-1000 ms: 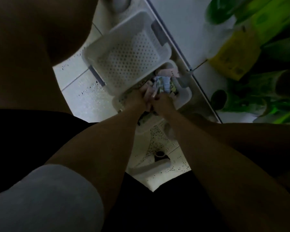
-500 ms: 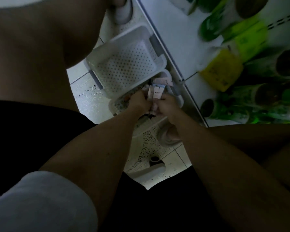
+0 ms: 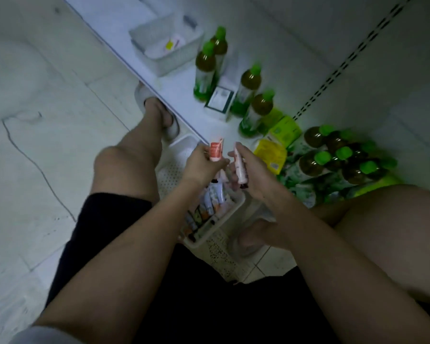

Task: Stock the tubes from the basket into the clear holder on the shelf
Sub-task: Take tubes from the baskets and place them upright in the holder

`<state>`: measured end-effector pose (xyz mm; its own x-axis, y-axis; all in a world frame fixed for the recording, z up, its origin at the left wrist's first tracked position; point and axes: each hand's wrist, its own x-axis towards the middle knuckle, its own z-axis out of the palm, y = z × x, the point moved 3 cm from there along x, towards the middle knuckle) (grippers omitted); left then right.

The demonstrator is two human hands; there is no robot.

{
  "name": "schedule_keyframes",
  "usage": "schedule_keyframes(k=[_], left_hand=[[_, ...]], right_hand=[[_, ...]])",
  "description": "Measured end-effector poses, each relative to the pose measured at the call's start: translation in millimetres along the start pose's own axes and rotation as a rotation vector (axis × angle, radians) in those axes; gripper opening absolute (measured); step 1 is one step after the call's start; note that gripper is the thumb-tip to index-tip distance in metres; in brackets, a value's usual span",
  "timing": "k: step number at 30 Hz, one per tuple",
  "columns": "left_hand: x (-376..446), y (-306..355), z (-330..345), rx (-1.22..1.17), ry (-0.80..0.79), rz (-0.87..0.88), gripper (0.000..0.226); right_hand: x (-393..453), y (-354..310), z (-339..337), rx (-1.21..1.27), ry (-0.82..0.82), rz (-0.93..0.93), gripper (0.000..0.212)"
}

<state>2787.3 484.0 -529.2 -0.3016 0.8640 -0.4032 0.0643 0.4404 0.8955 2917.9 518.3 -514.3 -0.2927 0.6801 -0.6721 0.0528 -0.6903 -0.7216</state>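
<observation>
A white perforated basket on the floor between my knees holds several small tubes lying side by side. Above it, my left hand grips an orange-and-white tube that stands upright in its fingers. Close beside it, my right hand holds a pale pink tube with a dark cap pointing down. A pale holder with a few small items inside sits on the low white shelf at the back; whether it is the clear holder I cannot tell.
Green-capped bottles stand on the shelf, and more lie at the right. A white-and-green box and yellow packets sit among them. My foot in a white slipper rests by the shelf edge.
The view has swung up from the baskets to the shelf. Both hands have lifted out of the basket, each now holding a tube above it.
</observation>
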Motion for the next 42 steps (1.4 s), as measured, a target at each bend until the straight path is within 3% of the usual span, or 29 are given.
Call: schedule_keyframes(k=[4, 7, 10, 14, 21, 30, 36, 42], left_hand=[[-23.7, 51.7, -16.8, 0.032, -0.053, 0.221, 0.036], [-43.0, 101.3, -28.0, 0.024, -0.072, 0.373, 0.021], [-65.2, 166.2, -33.1, 0.057, -0.038, 0.537, 0.028], [-98.8, 258.8, -29.3, 0.013, -0.100, 0.753, 0.023], [-142.5, 393.5, -11.0, -0.042, -0.293, 0.942, 0.015], [-165.8, 499.6, 38.0, 0.071, -0.480, 1.005, 0.020], [-162.7, 545.4, 92.0, 0.346, -0.427, 1.091, 0.018], [-148.7, 574.1, 147.7, 0.435, -0.543, 1.092, 0.012]], right_hand=[[-54.5, -49.9, 4.3, -0.098, -0.019, -0.274, 0.022], [-99.4, -86.4, 10.0, -0.115, -0.047, -0.456, 0.020], [-147.8, -126.3, 11.1, -0.153, -0.015, -0.653, 0.028], [-216.3, -183.8, 8.2, -0.303, 0.007, -0.903, 0.021], [-318.8, -286.2, -26.6, -0.422, 0.232, -1.242, 0.016], [-358.2, -361.6, -131.7, -0.353, 0.591, -1.424, 0.005], [-336.1, -392.7, -205.7, -0.150, 0.806, -1.479, 0.014], [-303.5, -400.0, -246.4, -0.147, 0.904, -1.492, 0.011]])
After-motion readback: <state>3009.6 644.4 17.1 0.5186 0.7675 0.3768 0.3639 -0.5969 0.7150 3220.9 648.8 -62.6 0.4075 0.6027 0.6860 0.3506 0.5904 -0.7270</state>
